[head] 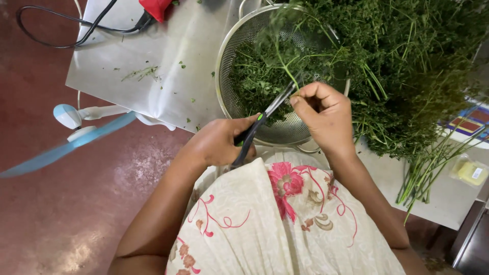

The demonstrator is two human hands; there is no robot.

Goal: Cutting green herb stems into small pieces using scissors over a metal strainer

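The left hand (219,142) is closed around the dark handles of a pair of scissors (260,127), whose blades angle up toward a thin green sprig (282,63). The right hand (323,114) is curled nearly into a fist, fingertips pinching the base of that sprig just where the blade tips meet it. Both hands work directly over a metal colander (229,81).

Judging by the piles, the cutting looks well short of finished: the colander holds a modest layer of clipped leaves, while the large heap of herbs (407,66) to the right (much the bigger of the 2 masses) stays uncut, with long bare stalks (423,173) trailing off the table's edge.

The colander is perforated steel, round and shiny with a looped handle. The greens are fine, feathery and dense; the stalks are smooth and stiff. The steel tabletop (153,76) is dull-bright, flecked with scraps of leaf.
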